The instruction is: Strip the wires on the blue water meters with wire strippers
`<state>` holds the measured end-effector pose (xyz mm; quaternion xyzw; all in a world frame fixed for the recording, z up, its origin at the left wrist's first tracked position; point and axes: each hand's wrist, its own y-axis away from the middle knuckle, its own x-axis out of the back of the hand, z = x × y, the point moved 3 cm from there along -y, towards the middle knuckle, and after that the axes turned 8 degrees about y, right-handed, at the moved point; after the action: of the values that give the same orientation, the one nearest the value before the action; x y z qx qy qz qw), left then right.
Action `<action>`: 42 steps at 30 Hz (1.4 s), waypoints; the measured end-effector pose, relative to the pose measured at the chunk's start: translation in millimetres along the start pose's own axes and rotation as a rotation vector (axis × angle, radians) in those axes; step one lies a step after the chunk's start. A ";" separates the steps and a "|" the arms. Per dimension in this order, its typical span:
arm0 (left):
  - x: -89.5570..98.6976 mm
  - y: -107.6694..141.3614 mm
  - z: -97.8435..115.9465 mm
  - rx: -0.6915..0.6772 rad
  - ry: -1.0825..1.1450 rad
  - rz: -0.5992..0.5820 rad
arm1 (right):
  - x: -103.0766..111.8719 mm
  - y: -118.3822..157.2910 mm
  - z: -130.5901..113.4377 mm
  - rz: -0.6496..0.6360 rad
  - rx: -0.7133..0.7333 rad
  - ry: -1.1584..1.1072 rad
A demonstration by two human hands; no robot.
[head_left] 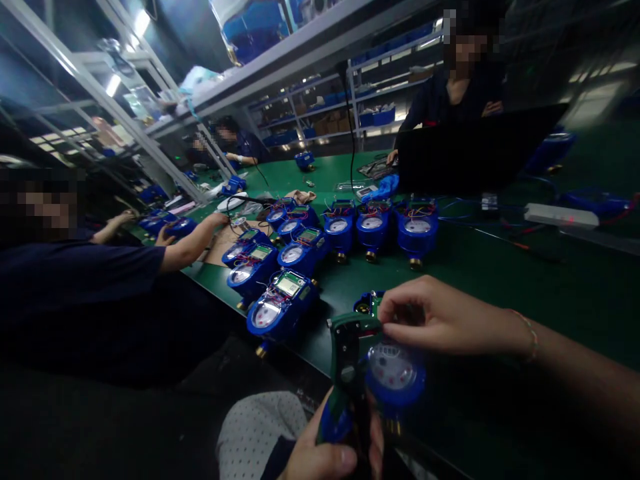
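- The left hand (pixel 325 457) is nearest the camera, at the bottom of the view just off the near edge of the green table (pixel 525 280). It is closed around the blue handles of a green wire stripper (pixel 350 360), whose long axis runs up and away from the palm, its head ending just under the right fingers.
- The blue water meter (pixel 393 373) sits at the table's near edge, dial facing up, touching the stripper's right side.
- The right hand (pixel 440 320) comes in from the right across the table, fingers pinched together over the meter's far end, right at the stripper's head. What it pinches is too small to tell; it is the hand closer to the meter.
- Farther in, toward the table's middle and left edge, stand rows of open blue meters (pixel 300 250).
- At the left edge a co-worker's arm (pixel 193 240) rests by those rows.
- Beyond, at the far edge, another person sits behind a dark screen (pixel 470 157).
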<state>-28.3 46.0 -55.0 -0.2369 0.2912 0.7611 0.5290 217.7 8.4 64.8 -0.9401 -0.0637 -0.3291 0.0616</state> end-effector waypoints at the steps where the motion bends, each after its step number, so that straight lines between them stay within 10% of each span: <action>1: -1.3 -1.3 -1.7 -0.005 0.065 -0.020 | 0.2 0.1 1.3 -0.003 0.002 -0.003; 22: -8.2 0.7 -4.2 -0.027 0.328 0.039 | -1.3 1.3 5.7 -0.025 -0.002 0.031; 30: -13.5 7.8 15.4 -0.233 0.250 0.033 | 1.5 4.6 -3.5 -0.038 0.033 0.074; 42: 17.7 28.4 13.9 -0.277 0.234 0.142 | 12.7 26.2 -41.1 -0.091 0.144 0.521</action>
<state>-61.6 59.8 -51.4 -0.3732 0.2591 0.7967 0.3986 206.6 -22.9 102.7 -0.8130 -0.1112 -0.5571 0.1275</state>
